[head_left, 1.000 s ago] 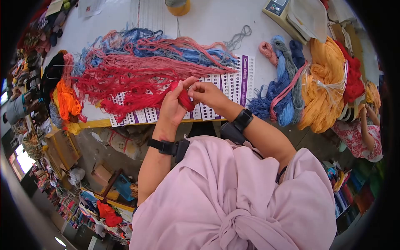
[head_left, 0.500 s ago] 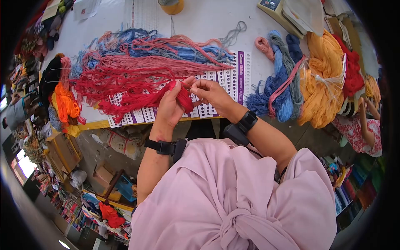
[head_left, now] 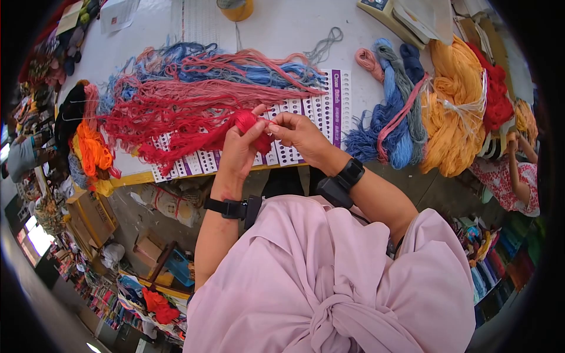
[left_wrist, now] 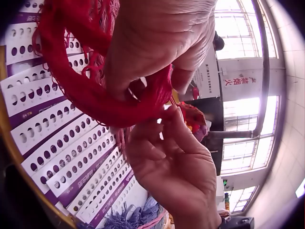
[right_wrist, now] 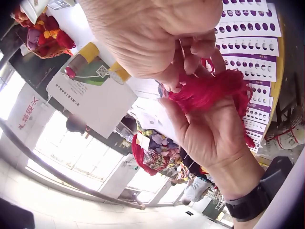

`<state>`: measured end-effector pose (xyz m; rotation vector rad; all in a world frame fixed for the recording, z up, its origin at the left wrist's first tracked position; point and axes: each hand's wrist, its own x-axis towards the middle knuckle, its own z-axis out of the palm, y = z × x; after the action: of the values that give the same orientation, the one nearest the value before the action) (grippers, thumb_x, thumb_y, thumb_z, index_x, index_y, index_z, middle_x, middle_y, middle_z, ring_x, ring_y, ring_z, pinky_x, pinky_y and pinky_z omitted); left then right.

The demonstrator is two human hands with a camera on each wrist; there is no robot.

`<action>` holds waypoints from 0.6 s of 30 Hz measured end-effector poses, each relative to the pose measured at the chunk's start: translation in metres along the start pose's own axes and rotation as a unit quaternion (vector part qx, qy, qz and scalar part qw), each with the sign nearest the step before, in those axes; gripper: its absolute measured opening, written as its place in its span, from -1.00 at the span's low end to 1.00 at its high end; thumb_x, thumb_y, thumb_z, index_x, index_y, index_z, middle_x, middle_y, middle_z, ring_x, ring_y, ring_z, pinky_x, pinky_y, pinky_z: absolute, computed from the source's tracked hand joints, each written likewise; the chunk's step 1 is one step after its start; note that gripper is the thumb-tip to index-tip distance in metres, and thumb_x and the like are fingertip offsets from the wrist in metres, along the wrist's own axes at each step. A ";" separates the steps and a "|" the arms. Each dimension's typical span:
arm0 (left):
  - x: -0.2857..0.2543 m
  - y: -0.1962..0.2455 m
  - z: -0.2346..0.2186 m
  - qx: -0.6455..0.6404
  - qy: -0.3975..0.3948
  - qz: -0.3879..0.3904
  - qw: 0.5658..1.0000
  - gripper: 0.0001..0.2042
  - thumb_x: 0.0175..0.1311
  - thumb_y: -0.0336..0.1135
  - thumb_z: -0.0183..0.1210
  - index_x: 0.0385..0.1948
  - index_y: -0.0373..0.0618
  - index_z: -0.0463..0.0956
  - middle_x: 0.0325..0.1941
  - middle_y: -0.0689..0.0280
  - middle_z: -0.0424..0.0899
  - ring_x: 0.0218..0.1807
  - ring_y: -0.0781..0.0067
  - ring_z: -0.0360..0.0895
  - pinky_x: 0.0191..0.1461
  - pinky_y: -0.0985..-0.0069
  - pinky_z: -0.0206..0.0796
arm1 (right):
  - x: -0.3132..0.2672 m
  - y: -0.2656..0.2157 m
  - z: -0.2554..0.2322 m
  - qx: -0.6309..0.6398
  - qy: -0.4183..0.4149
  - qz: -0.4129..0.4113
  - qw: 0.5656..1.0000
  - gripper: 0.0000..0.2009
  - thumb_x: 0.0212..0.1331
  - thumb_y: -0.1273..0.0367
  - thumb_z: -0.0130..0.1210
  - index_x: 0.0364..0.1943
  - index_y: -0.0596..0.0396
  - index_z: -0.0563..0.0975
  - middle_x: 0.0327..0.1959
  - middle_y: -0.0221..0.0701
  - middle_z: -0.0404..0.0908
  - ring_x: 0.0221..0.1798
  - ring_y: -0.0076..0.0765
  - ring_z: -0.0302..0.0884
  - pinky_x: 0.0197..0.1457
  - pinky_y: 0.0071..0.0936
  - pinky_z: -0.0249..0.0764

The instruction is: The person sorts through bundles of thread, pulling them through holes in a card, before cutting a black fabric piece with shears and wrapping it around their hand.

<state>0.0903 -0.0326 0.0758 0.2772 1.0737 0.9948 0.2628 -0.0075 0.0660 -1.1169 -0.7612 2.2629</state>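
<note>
In the head view my left hand [head_left: 240, 152] grips a skein of red thread [head_left: 245, 120] at the table's front edge, thumb across it. My right hand [head_left: 301, 136] meets it from the right, thumb and fingertips pinching at the thread by the left thumb. The left wrist view shows the red strands [left_wrist: 95, 102] looping thickly through the left hand, with a fine strand at the right fingertips. Seen from the right wrist, the bundle [right_wrist: 209, 90] lies across the left palm [right_wrist: 214, 133]. Loose red strands [head_left: 141, 120] trail left over the table.
White and purple cards with punched holes [head_left: 336, 106] lie beneath the threads. Pink [head_left: 218, 91] and blue [head_left: 294, 75] strands spread behind. Blue [head_left: 401, 150] and yellow [head_left: 450, 117] hanks lie right, near a scale [head_left: 400, 23]. Orange thread [head_left: 94, 150] hangs at left.
The red skein has turned in the left hand, so a rounded fold now bulges above the thumb. The right fingertips stay close to it. The head view has shifted slightly.
</note>
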 end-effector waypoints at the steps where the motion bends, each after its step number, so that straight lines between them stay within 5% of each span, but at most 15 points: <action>1: 0.000 0.000 0.001 0.016 0.002 0.009 1.000 -0.62 0.29 -0.42 0.14 0.12 -0.33 0.38 0.02 0.20 0.57 -0.10 0.48 0.57 0.02 0.46 0.44 | 0.001 0.003 -0.003 -0.005 0.001 0.005 1.000 -0.86 0.30 0.30 0.08 -0.26 0.08 0.53 -0.39 -0.53 0.53 -0.39 -0.71 0.39 -0.33 -0.74 0.33; 9: -0.003 0.000 0.005 0.028 0.003 0.026 0.999 -0.51 0.25 -0.55 0.12 0.24 -0.38 0.24 -0.18 0.30 0.60 -0.20 0.54 0.55 0.00 0.55 0.37 | -0.002 0.004 -0.002 0.052 0.001 -0.004 0.999 -0.89 0.35 0.35 -0.01 -0.25 0.08 0.48 -0.48 -0.51 0.55 -0.46 -0.75 0.32 -0.40 -0.75 0.24; 13: -0.002 -0.004 0.006 -0.004 0.024 0.032 0.999 -0.55 0.28 -0.49 0.10 0.21 -0.37 0.26 -0.39 0.41 0.50 -0.46 0.69 0.37 -0.27 0.65 0.29 | 0.000 0.007 -0.007 0.033 -0.020 -0.014 0.999 -0.84 0.36 0.33 -0.03 -0.30 0.10 0.49 -0.49 -0.50 0.57 -0.47 -0.70 0.34 -0.40 -0.71 0.25; 16: -0.010 0.009 0.001 0.071 0.008 -0.042 0.997 -0.70 0.28 -0.37 0.15 -0.01 -0.33 0.43 -0.56 0.51 0.40 -0.63 0.78 0.17 -0.51 0.70 0.10 | 0.000 0.007 -0.017 -0.262 -0.036 -0.075 0.962 -0.81 0.34 0.33 -0.02 -0.37 0.12 0.52 -0.46 -0.51 0.59 -0.42 -0.61 0.41 -0.34 -0.62 0.34; 18: -0.022 0.028 -0.026 0.211 -0.040 -0.132 0.968 -0.79 0.27 -0.29 0.18 -0.22 -0.26 0.52 -0.64 0.56 0.34 -0.69 0.83 0.08 -0.61 0.71 -0.04 | -0.010 -0.017 -0.035 -0.289 -0.074 -0.083 0.951 -0.81 0.30 0.34 0.00 -0.39 0.14 0.53 -0.40 -0.46 0.61 -0.33 -0.52 0.47 -0.20 -0.55 0.38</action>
<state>0.0514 -0.0408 0.0938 0.5013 1.2084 0.5071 0.3002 0.0072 0.0649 -1.0731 -1.5891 2.0457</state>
